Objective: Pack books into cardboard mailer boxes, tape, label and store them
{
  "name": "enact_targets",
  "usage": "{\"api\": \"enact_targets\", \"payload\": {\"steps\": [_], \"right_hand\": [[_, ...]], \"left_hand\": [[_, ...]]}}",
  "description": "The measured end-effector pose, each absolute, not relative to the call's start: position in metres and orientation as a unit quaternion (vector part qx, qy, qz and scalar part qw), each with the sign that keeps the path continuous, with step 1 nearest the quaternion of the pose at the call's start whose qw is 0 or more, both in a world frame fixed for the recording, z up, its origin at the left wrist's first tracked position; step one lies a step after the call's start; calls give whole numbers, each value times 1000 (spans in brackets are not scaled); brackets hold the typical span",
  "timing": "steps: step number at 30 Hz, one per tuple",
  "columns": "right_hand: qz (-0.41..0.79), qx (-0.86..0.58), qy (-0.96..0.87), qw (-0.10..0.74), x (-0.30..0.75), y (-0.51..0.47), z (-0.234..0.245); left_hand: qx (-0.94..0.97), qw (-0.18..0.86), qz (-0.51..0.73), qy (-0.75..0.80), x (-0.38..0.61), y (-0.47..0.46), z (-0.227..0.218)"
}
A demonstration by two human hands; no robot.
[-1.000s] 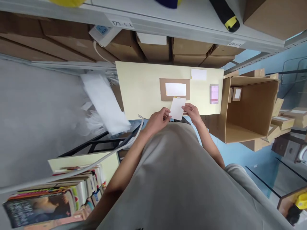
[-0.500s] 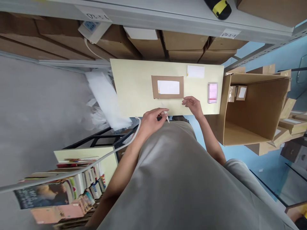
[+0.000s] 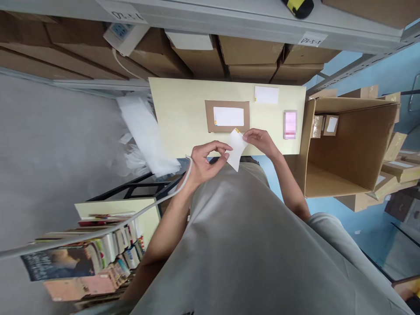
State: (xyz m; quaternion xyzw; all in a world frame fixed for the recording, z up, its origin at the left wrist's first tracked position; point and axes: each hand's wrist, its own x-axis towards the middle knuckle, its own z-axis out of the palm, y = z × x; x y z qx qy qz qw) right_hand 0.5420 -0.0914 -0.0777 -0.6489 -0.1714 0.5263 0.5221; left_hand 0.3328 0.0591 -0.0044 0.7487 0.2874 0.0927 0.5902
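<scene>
Head view. Both of the wearer's hands meet on one white slip (image 3: pixel 236 148), on the body side of the brown parcel (image 3: pixel 226 129), which serves here as the point of reference. The left hand (image 3: pixel 204 162) pinches the slip's left edge between thumb and forefinger; the right hand (image 3: pixel 261 141) is clamped by its fingertips on the upper right corner. The slip curls between them, so it is probably thin and limp, and the two-point grip presumably keeps it spread. Its upper corner overlaps the parcel's near edge in view; whether they touch cannot be told.

The parcel lies flat on the cream tabletop (image 3: pixel 180 118) with its white label (image 3: pixel 229 117) uppermost, probably so that this face can be reached. To the parcel's right and slightly beyond lies a white card (image 3: pixel 266 95); farther right, a pink item (image 3: pixel 290 124), its surface too blurred to identify. Well to the right, an open carton (image 3: pixel 344 153) faces the wearer, likely for easy access; smaller boxes (image 3: pixel 330 125) sit inside. White wrapping (image 3: pixel 144 135) hangs left of the parcel.

The left hand's remaining fingers are partly hidden, the slip's underside is unseen, and a black-and-yellow object (image 3: pixel 300 6) beyond the parcel is cut off by the frame.
</scene>
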Motion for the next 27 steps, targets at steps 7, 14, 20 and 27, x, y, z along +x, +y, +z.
{"api": "enact_targets", "payload": {"steps": [7, 14, 20, 27], "right_hand": [[378, -760, -180, 497, 543, -97, -70], [297, -777, -281, 478, 520, -96, -40], [368, -730, -291, 497, 494, -90, -15], [376, -728, -216, 531, 492, -88, -26]], "left_hand": [[788, 512, 0, 342, 323, 83, -56], [678, 595, -6, 432, 333, 85, -102], [529, 719, 50, 448, 346, 77, -105], [506, 722, 70, 467, 341, 92, -109]]}}
